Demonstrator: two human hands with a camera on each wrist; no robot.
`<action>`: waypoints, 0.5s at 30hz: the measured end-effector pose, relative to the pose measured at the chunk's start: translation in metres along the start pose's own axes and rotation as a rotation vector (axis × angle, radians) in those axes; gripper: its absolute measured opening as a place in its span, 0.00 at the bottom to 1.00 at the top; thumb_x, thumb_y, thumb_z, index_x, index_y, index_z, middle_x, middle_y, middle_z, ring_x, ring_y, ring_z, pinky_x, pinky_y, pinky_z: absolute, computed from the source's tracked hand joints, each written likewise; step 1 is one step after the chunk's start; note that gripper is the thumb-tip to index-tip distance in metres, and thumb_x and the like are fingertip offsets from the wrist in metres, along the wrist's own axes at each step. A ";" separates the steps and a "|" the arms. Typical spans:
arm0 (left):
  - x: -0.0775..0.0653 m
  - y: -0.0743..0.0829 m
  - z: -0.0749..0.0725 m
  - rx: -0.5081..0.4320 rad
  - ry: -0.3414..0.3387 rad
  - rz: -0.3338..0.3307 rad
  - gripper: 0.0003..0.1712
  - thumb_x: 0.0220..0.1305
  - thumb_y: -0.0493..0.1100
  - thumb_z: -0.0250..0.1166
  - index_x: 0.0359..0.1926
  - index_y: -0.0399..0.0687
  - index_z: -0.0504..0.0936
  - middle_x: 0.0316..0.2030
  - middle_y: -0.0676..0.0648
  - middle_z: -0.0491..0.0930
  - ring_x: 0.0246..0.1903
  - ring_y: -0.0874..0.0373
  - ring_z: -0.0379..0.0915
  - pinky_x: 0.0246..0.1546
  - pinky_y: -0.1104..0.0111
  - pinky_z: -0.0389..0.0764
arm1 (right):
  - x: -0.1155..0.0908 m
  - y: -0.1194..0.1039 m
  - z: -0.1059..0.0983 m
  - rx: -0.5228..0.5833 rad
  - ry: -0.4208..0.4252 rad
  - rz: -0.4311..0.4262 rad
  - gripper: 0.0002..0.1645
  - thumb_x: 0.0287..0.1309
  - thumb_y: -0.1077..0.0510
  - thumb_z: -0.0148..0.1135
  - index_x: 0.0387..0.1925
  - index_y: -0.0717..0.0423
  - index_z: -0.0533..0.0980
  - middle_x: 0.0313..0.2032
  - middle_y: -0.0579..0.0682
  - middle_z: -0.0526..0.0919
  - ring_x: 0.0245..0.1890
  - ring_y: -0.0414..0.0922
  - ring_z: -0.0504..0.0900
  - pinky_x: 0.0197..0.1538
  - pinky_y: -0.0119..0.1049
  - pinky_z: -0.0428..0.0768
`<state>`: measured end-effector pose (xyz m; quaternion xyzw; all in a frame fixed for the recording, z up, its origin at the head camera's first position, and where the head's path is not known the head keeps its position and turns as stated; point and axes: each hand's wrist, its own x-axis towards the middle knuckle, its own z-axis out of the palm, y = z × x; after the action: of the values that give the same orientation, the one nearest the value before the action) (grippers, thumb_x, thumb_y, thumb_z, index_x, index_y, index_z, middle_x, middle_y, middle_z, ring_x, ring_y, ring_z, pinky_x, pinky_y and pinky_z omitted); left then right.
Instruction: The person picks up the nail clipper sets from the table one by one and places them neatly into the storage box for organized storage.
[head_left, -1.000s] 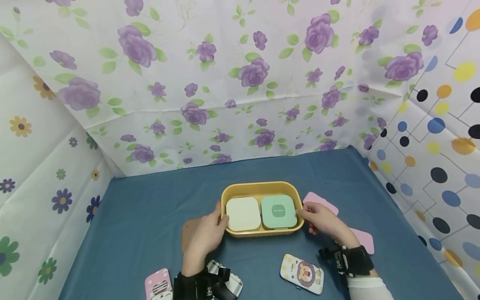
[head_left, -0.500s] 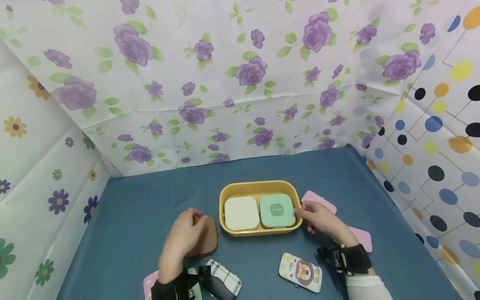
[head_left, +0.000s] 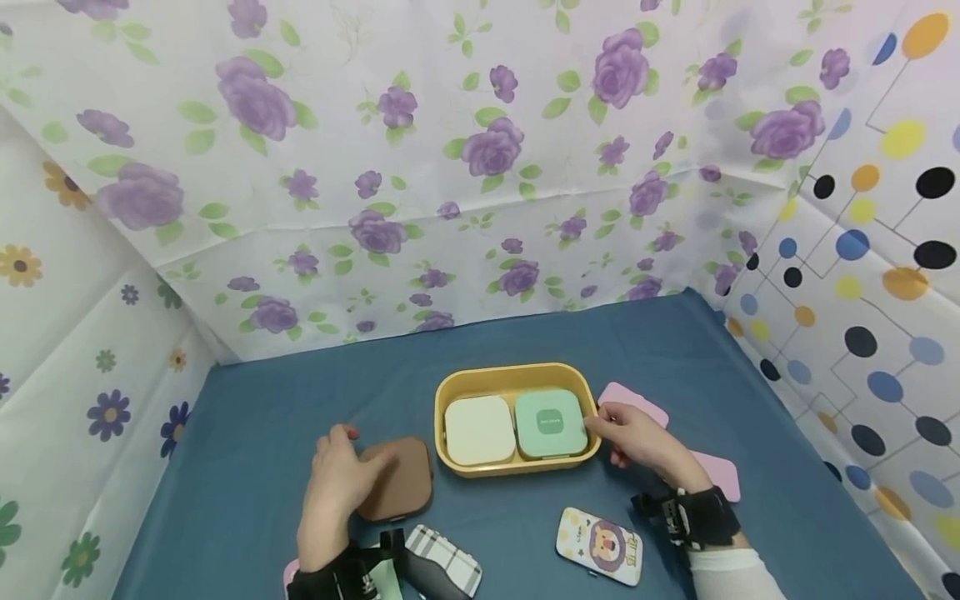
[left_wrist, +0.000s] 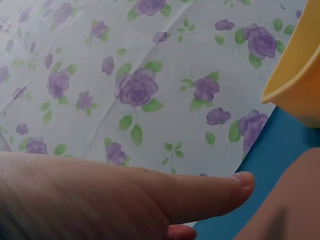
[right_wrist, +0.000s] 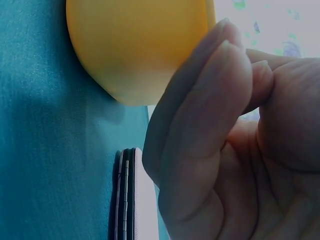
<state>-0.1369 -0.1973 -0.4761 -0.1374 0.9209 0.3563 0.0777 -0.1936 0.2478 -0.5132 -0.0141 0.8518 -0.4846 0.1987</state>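
Observation:
A yellow oblong bin [head_left: 487,471] sits mid-table, with a cream square box [head_left: 480,431] and a mint green square box [head_left: 550,423] side by side inside. My right hand [head_left: 637,437] pinches the bin's right rim between thumb and fingers. In the right wrist view, curled fingers [right_wrist: 200,120] meet the yellow wall. My left hand [head_left: 336,483] is at the left edge of a brown rounded square case [head_left: 405,479], thumb extended over it and fingers loosely spread. Whether the thumb touches the case is unclear. The left wrist view shows the straight thumb [left_wrist: 210,195] and part of the brown case [left_wrist: 295,200].
Pink flat cases [head_left: 633,402] [head_left: 716,475] lie by the right hand. A lion-print case [head_left: 600,546] and a plaid case [head_left: 444,554] lie in front. Below the left wrist, a mint item [head_left: 386,579] and a pink one are partly hidden. Patterned cloth walls surround the blue tabletop [head_left: 300,383].
My left hand has let go of the bin's left rim and moved left to the brown case. The right hand has stayed on the right rim. The bin has hardly moved.

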 end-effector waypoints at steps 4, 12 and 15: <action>0.003 -0.004 0.003 0.006 -0.044 -0.021 0.50 0.68 0.66 0.72 0.66 0.29 0.63 0.59 0.21 0.64 0.58 0.25 0.66 0.54 0.36 0.73 | 0.000 0.000 0.000 0.001 0.001 0.008 0.23 0.75 0.40 0.65 0.37 0.55 0.75 0.20 0.49 0.76 0.20 0.46 0.80 0.27 0.38 0.79; 0.010 -0.011 0.009 0.034 -0.117 -0.064 0.60 0.65 0.70 0.71 0.70 0.19 0.63 0.60 0.17 0.66 0.58 0.24 0.70 0.56 0.35 0.74 | 0.000 -0.001 0.000 0.008 -0.008 0.006 0.23 0.76 0.40 0.64 0.37 0.55 0.74 0.21 0.50 0.76 0.20 0.46 0.79 0.26 0.37 0.78; 0.011 -0.011 0.011 0.049 -0.105 -0.060 0.55 0.66 0.67 0.72 0.66 0.18 0.68 0.56 0.19 0.71 0.53 0.28 0.74 0.52 0.38 0.78 | -0.002 -0.003 0.001 0.017 -0.016 0.010 0.23 0.77 0.40 0.63 0.38 0.56 0.74 0.21 0.50 0.75 0.21 0.46 0.79 0.26 0.37 0.78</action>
<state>-0.1432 -0.2001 -0.4940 -0.1440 0.9196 0.3378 0.1398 -0.1924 0.2463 -0.5107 -0.0123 0.8460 -0.4907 0.2081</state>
